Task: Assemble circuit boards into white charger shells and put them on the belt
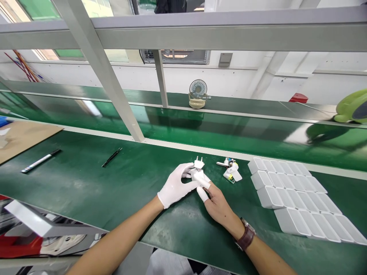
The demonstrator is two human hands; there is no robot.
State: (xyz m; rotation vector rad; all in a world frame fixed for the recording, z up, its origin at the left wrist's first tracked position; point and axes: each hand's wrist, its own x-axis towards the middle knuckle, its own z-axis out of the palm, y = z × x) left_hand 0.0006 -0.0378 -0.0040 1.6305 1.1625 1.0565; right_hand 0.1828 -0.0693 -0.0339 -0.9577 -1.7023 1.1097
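Both hands are meeting over the green mat (pixel 86 179), w/ a white plug (pixel 198 165) between them, prongs pointing up. Left hand (pixel 176 186), in a white glove, is gripping the plug body from the left. Right hand (pixel 217 204), bare except white fingertip covers, is pinching it from below. Just right of the plug, a small circuit board (pixel 231 170) is lying on the mat. Rows of white cases (pixel 295 198) are sitting further right. Tweezers (pixel 111 157) & a marker (pixel 40 160) are lying well apart on the left.
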